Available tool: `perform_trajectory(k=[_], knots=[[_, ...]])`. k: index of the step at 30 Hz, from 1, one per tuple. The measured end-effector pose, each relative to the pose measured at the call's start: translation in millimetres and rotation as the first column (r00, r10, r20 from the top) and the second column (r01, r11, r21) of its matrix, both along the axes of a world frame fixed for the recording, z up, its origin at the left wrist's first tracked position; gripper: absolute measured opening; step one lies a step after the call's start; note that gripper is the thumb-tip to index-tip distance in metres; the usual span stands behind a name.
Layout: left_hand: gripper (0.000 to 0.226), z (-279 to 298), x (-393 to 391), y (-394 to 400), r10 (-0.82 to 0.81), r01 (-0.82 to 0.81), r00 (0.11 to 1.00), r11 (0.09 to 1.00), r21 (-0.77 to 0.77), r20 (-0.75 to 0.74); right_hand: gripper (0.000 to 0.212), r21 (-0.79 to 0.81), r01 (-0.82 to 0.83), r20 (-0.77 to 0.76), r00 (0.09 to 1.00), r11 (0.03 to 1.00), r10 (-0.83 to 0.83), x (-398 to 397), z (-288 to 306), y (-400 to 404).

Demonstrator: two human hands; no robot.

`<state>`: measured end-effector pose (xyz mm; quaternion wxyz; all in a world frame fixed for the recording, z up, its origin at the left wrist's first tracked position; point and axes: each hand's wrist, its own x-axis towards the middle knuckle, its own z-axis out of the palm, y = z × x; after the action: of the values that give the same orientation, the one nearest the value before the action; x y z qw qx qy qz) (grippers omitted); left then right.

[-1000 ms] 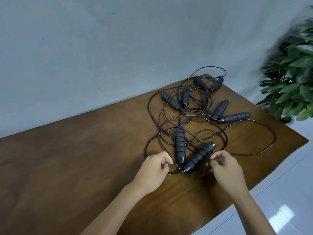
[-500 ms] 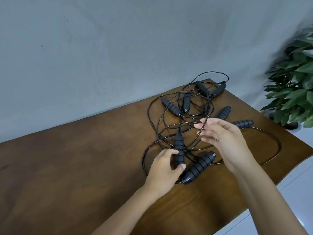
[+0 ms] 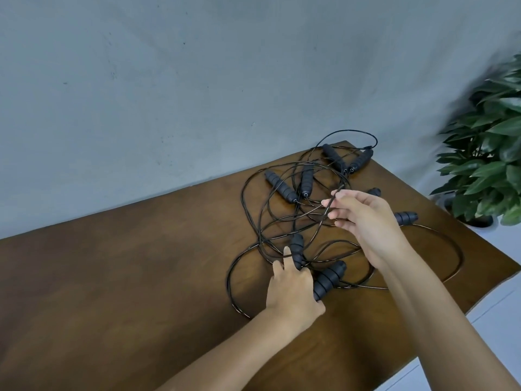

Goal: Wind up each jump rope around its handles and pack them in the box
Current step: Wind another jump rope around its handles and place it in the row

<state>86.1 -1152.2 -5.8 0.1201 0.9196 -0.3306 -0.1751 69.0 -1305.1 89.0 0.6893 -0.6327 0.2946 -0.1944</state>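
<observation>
1. Black cords lie tangled on our wooden table; we are only untangling, nothing wound, no box in view.
2. Our left hand grips a handle; our right hand pinches a cord loop.
3. Next, we likely need to free one rope before winding.

Tangled ropes on table

the right hand hides most of two far-right handles; the left hand covers a near handle's end. the plant is blurred and cut off at the right edge.
</observation>
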Motion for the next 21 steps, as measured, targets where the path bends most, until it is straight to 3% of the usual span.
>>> perform_trajectory(k=[6,9,12,15,18,21], knots=[[0.033,18,17,24,-0.08,0.068,0.987,0.994,-0.09,-0.138,0.021,0.167,0.028,0.109,0.993,0.986,-0.046,4,2,-27],[0.041,36,24,41,-0.052,-0.014,0.939,0.982,-0.189,-0.34,0.023,0.229,0.06,0.15,0.984,0.971,-0.097,10,1,-43],[0.029,59,34,60,-0.039,-0.168,0.76,0.952,-0.255,-0.649,0.021,0.277,0.108,0.13,0.98,0.955,-0.148,16,-4,-55],[0.04,73,41,80,-0.133,-0.373,0.477,0.865,-0.337,-0.869,0.023,0.251,0.19,0.036,0.978,0.949,-0.206,24,-13,-64],[0.044,85,45,98,-0.239,-0.635,0.205,0.705,-0.315,-0.949,0.022,0.152,0.24,-0.087,0.97,0.959,-0.229,29,-18,-69],[0.044,99,50,110,-0.354,-0.734,0.124,0.596,-0.326,-0.927,0.02,-0.007,0.208,-0.207,0.957,0.978,-0.204,31,-21,-69]])
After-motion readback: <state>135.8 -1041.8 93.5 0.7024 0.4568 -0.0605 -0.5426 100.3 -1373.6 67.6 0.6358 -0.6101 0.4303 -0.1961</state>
